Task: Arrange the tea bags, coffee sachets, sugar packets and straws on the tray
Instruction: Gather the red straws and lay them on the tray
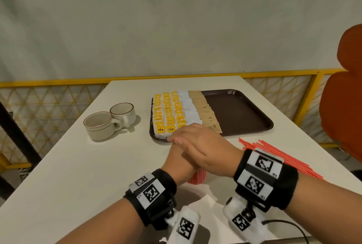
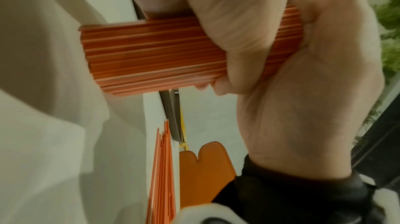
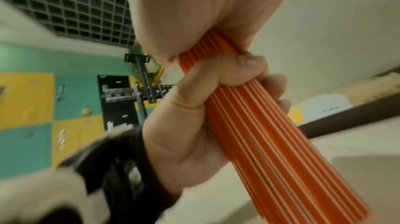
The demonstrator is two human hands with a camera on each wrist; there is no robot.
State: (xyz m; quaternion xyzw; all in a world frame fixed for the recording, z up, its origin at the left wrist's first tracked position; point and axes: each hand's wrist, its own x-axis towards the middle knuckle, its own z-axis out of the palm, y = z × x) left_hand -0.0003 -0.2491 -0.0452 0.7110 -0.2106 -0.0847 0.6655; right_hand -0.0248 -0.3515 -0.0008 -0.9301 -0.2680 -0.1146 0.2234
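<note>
A dark brown rectangular plastic tray [image 1: 241, 114] holds overlapping rows of yellow-labelled tea bags [image 1: 166, 112], white packets [image 1: 189, 106] and tan paper sachets [image 1: 204, 109] at its left, while loose thin orange-red straws [image 1: 278, 155] lie just beyond its near right corner.

two cups [image 1: 109, 120], one tray [image 1: 241, 114], three rows of yellow tea bags [image 1: 168, 112]

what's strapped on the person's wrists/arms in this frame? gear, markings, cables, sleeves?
Both forearms are bare, with no sleeves. The left hand and right hand each carry a wide black fabric wrist strap bearing white plates printed with black square fiducial markers. Under each wrist hangs a white camera housing, also marker-tagged. A thin black cable trails from the right unit.
</note>
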